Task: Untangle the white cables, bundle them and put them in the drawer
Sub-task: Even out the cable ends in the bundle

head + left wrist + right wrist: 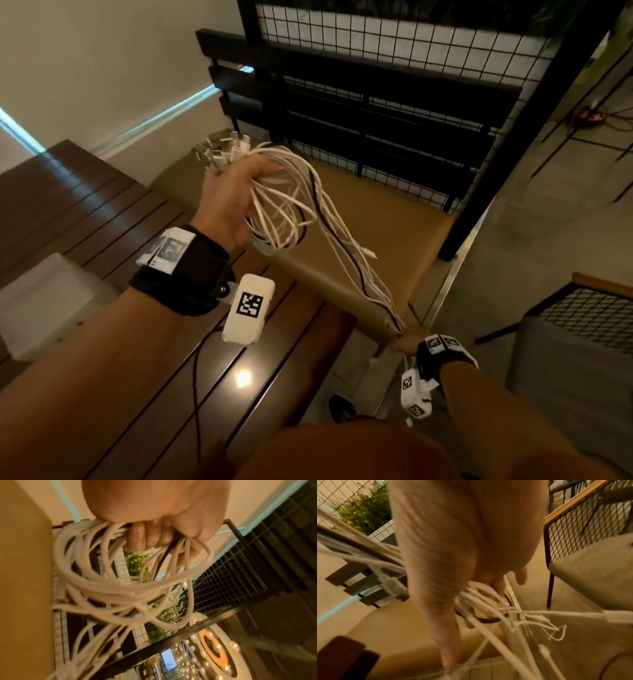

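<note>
My left hand (233,192) (154,524) is raised over the tan bench seat and grips a bunch of white cables (284,202) (106,588). Their plugs (222,150) stick out above my fist, and loose loops hang below it. One dark cable (346,250) runs among the white ones. The strands stretch down and right to my right hand (406,342) (471,547), which grips their lower part (488,601) near the seat's front edge. Short ends with connectors (544,620) dangle below that hand. No drawer shows in any view.
A brown slatted table (102,240) lies at the left with a white box (44,301) on it. The tan bench seat (394,219) has a black slatted back and wire grid (376,68) behind. A mesh-backed chair (575,329) stands at the right on the tiled floor.
</note>
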